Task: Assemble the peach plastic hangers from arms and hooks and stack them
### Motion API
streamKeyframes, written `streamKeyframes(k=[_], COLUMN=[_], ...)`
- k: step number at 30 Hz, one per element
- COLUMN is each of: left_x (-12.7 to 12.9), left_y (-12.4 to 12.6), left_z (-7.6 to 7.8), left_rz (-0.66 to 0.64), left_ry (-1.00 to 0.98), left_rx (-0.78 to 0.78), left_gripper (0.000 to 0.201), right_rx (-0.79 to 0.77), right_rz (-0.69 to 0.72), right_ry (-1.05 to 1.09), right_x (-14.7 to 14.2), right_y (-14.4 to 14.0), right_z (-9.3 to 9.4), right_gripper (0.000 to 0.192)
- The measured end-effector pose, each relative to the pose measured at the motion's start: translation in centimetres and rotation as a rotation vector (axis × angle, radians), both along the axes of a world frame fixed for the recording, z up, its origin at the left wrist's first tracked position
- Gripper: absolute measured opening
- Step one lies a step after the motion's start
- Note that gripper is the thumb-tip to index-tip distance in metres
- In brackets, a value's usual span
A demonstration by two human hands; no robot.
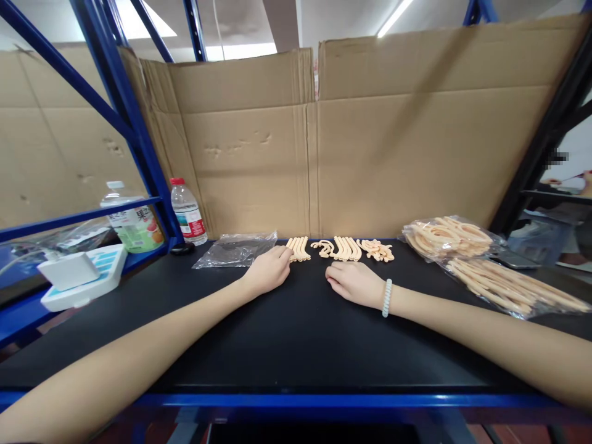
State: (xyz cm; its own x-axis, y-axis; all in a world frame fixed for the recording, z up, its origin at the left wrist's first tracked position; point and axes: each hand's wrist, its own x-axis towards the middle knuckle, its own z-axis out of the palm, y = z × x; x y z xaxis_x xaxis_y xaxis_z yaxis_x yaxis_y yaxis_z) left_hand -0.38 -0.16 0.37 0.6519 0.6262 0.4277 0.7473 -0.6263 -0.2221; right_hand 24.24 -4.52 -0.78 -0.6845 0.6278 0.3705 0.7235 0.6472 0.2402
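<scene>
We note curved beige strips rowed on counter, likely for easy reach. Left hand at left row, right hand before right row; both grips part-curled, contents we cannot tell.

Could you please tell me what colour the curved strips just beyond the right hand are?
The curved strips are pale peach-beige, best seen in the head view.

Black table (blue-edged) bears curved pieces.
</scene>
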Motion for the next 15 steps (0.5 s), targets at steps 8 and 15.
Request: streamKeyframes(k=[8, 15], left_x=[-0.1, -0.3], left_y=[0.2, 0.6], left_z=[-0.7, -0.7], left_rz=[-0.002, 0.02], left_ry=[0.022, 0.026], left_rx=[-0.08, -0.163], left_gripper=[0.048, 0.055], right_rx=[-0.019, -0.02], right_rz=[-0.075, -0.09], right_ry=[0.04, 0.079], right_x=[0.3, -0.1], right_y=[-1.1, -0.2], right_z=[0.0, 0.0], right_gripper=[0.017, 0.014])
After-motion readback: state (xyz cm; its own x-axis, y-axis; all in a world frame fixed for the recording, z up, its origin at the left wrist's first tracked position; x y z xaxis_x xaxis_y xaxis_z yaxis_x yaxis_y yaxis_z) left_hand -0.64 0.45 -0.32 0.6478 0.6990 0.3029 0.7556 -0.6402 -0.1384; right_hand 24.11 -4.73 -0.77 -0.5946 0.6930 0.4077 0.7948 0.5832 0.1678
